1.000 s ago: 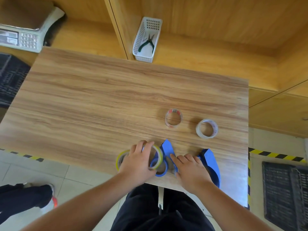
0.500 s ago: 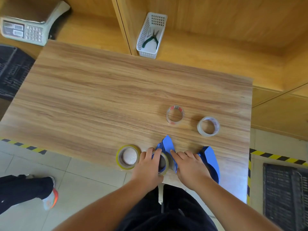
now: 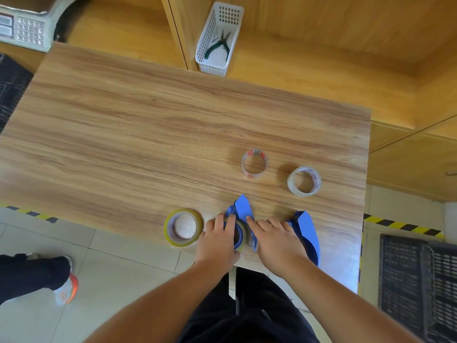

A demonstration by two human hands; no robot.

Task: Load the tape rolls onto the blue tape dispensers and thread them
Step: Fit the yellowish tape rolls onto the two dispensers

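At the near edge of the wooden table (image 3: 148, 134), the left hand (image 3: 217, 243) is pressing a tape roll (image 3: 241, 235) down onto the hub of the nearer blue tape dispenser (image 3: 243, 209), its fingers curled over the roll's rim and grasping it. A second ago that roll was lying beside the dispenser under the same hand; now it is sitting around the blue hub, so the loading of the first dispenser is looking nearly done, and threading is probably coming next. The right hand (image 3: 277, 241) is bracing the dispenser's body, fingers spread flat against it and not clenched around anything. The yellow-edged tape roll (image 3: 183, 227), previously half hidden by the left hand, is now lying uncovered just left of it at the near edge. The second blue dispenser (image 3: 308, 233) is waiting toward the near right corner, partly behind the right wrist. Two clear tape rolls (image 3: 254, 164) (image 3: 304, 180) are lying untouched farther in, toward the right edge.
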